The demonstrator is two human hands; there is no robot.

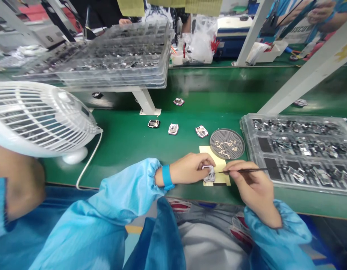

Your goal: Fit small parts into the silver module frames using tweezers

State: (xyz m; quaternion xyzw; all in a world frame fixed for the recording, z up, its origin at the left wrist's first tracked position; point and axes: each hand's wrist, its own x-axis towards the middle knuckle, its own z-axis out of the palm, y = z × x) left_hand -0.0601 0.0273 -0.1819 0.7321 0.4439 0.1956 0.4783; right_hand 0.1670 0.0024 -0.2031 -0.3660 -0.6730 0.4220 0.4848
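My left hand (189,168) pinches a small silver rectangular frame part (209,173) and holds it on a yellow pad (222,175) at the near edge of the green bench. My right hand (251,183) grips thin tweezers (246,170), whose tip points left, close to the part. Just beyond the pad lies a round grey perforated dish (227,144) with several tiny pale pieces. Three similar frame parts (173,129) sit in a row on the bench farther back.
A clear tray (299,152) of metal parts lies to the right. A white fan (35,116) stands on the left, its cord trailing to the bench edge. Stacked clear trays (119,56) rest on a raised shelf behind. White frame struts (305,71) cross at the right. Other people work beyond.
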